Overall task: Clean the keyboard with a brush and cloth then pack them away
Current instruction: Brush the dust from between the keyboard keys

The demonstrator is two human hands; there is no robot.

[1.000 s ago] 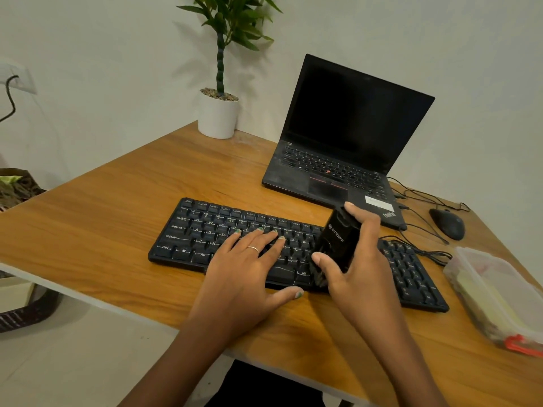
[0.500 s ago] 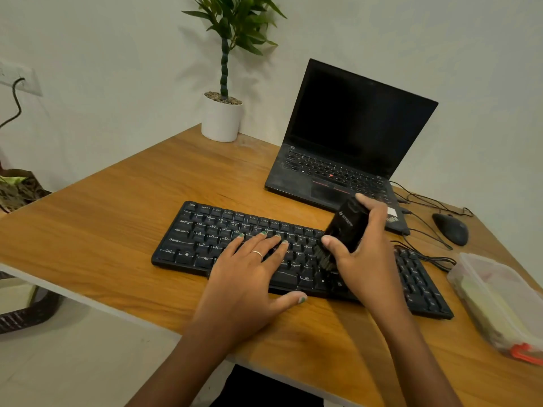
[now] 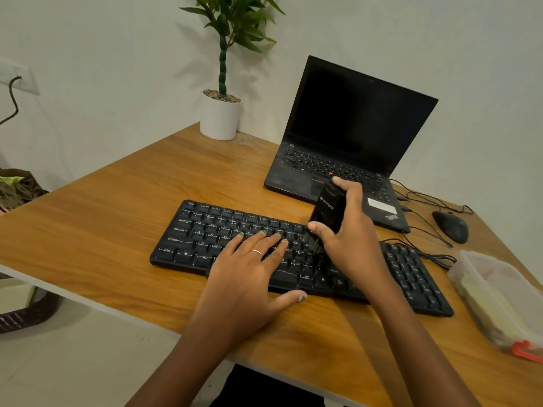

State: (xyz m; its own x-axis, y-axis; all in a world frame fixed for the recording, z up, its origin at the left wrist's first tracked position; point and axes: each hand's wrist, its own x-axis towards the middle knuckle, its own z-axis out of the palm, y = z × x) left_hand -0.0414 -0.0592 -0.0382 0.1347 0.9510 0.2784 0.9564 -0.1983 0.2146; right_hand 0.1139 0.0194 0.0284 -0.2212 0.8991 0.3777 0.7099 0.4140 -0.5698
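A black keyboard (image 3: pixel 211 233) lies across the wooden desk (image 3: pixel 117 218). My left hand (image 3: pixel 246 277) rests flat on its middle keys, fingers spread, thumb on the desk in front. My right hand (image 3: pixel 349 239) grips a black brush (image 3: pixel 327 214) with white lettering on its body. The bristles point down onto the keys right of centre. A clear plastic box (image 3: pixel 499 298) with a red clip sits at the right desk edge, with something pale yellow inside, perhaps the cloth.
An open black laptop (image 3: pixel 352 136) stands behind the keyboard. A black mouse (image 3: pixel 451 226) and loose cables (image 3: pixel 423 201) lie to its right. A white potted plant (image 3: pixel 220 116) is at the back corner. The desk's front edge runs diagonally below my arms.
My right hand has carried the brush a little farther back and right over the keys, tilting it more. The left hand stays pressed on the keyboard.
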